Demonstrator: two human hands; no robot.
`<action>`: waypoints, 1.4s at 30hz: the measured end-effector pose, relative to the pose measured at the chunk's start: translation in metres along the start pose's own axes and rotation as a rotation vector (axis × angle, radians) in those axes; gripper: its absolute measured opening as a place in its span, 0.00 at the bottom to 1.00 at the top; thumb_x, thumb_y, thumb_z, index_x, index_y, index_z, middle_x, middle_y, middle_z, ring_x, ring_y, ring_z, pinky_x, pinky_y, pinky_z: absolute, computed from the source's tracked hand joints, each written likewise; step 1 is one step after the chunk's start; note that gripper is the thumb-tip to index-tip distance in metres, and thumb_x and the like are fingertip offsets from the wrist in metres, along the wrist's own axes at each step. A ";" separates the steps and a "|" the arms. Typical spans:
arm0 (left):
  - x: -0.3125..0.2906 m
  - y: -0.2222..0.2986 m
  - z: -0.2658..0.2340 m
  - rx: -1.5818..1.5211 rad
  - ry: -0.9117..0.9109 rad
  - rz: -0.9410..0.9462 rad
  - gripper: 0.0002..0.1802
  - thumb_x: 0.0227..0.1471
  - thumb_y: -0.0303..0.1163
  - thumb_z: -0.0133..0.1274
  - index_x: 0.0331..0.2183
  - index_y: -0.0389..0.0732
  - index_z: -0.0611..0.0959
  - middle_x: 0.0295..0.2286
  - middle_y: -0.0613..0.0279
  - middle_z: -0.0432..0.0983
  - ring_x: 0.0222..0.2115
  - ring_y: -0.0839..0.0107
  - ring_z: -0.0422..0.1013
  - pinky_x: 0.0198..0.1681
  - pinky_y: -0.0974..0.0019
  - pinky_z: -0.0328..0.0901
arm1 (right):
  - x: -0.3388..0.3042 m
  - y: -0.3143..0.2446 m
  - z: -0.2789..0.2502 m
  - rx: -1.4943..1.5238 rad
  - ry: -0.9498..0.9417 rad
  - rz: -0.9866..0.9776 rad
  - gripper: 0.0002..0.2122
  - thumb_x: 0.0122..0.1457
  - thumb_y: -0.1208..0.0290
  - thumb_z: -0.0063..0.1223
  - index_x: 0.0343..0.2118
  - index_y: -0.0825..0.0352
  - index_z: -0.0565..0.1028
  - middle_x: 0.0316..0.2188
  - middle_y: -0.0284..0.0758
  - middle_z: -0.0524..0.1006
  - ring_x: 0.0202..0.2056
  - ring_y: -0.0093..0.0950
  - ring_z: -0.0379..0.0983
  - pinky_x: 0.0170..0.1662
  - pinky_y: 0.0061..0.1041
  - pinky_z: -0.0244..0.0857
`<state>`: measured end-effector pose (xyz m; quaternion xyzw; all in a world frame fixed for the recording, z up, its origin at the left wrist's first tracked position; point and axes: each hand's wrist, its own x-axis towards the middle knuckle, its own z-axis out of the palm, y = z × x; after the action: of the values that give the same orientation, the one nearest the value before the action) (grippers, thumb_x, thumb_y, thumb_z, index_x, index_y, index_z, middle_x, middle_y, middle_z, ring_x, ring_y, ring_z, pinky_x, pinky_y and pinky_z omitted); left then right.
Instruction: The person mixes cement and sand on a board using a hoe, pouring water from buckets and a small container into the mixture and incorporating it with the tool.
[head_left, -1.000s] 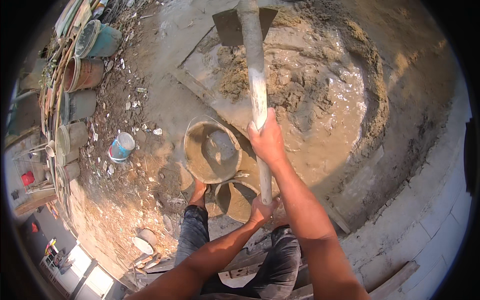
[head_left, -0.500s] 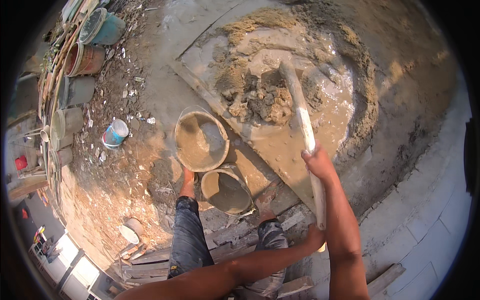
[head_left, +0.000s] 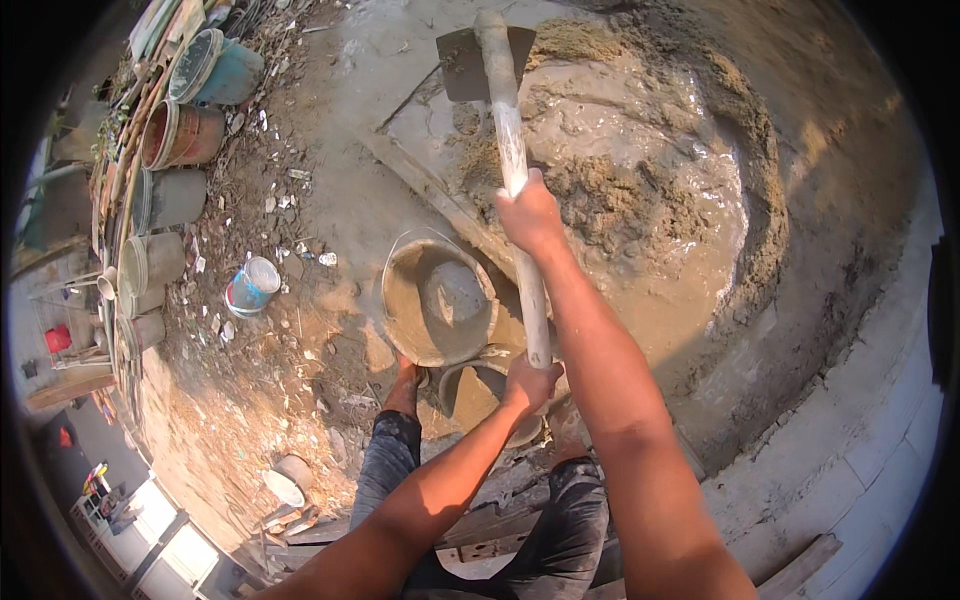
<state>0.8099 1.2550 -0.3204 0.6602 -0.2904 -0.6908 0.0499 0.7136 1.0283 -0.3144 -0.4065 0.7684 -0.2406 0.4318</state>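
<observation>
Both my hands are closed round the pale wooden handle of a hoe [head_left: 511, 140]. My left hand [head_left: 532, 382] grips the handle's lower end, over the rim of the near bucket. Higher up the shaft, my right hand [head_left: 530, 213] wraps round its middle. The hoe's wide, dark metal blade [head_left: 465, 66] is at the far end, raised at the far left edge of the wet mortar [head_left: 640, 255]. A mud-coated bucket [head_left: 402, 320] with a wire handle stands by my left foot. Partly hidden behind my left hand is a second bucket [head_left: 462, 392].
A wooden board [head_left: 425, 185] edges the mortar on the left. Several buckets [head_left: 182, 135] line the far left side, and a blue paint can [head_left: 254, 285] lies nearer among rubble. Planks [head_left: 490, 510] lie under my legs. A pale block wall [head_left: 850, 490] runs along the right.
The hoe's blade has come up out of the mortar and moved away to the left. Both hands have shifted left and farther out with the handle. The view has also shifted slightly.
</observation>
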 end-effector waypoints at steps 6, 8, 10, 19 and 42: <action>-0.018 0.001 0.075 -0.608 -0.146 -0.155 0.08 0.49 0.26 0.58 0.31 0.31 0.81 0.22 0.55 0.78 0.21 0.67 0.74 0.23 0.61 0.66 | 0.018 0.078 0.010 -0.199 -0.239 0.135 0.23 0.55 0.64 0.58 0.48 0.75 0.69 0.40 0.56 0.79 0.45 0.48 0.77 0.48 0.40 0.70; -0.051 0.001 0.080 -0.393 -0.255 -0.121 0.08 0.49 0.26 0.59 0.31 0.31 0.80 0.22 0.56 0.77 0.19 0.70 0.73 0.20 0.61 0.64 | -0.010 0.096 -0.028 -0.148 -0.193 0.168 0.22 0.55 0.65 0.58 0.48 0.75 0.68 0.36 0.54 0.79 0.40 0.46 0.79 0.45 0.40 0.71; -0.082 -0.040 0.081 -0.116 -0.214 -0.107 0.11 0.50 0.28 0.60 0.32 0.29 0.79 0.21 0.58 0.76 0.16 0.71 0.71 0.19 0.62 0.64 | -0.052 0.088 -0.050 0.037 -0.193 0.241 0.21 0.55 0.66 0.57 0.47 0.74 0.68 0.32 0.52 0.78 0.35 0.45 0.79 0.41 0.40 0.71; -0.036 -0.027 -0.005 0.231 -0.185 0.233 0.20 0.44 0.38 0.64 0.37 0.36 0.81 0.31 0.45 0.80 0.35 0.46 0.77 0.40 0.54 0.70 | -0.090 -0.011 -0.075 0.404 0.198 0.086 0.16 0.56 0.70 0.58 0.44 0.70 0.68 0.27 0.39 0.75 0.29 0.29 0.75 0.34 0.33 0.69; -0.041 -0.087 -0.073 0.368 -0.161 0.258 0.18 0.45 0.39 0.60 0.35 0.35 0.82 0.29 0.41 0.80 0.35 0.44 0.77 0.38 0.51 0.71 | -0.131 0.051 0.016 0.292 0.354 -0.019 0.14 0.60 0.74 0.53 0.45 0.69 0.63 0.24 0.31 0.71 0.18 0.20 0.68 0.20 0.23 0.63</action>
<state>0.9108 1.3209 -0.3216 0.5585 -0.4963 -0.6646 -0.0069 0.7452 1.1658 -0.2983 -0.2982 0.7853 -0.4210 0.3423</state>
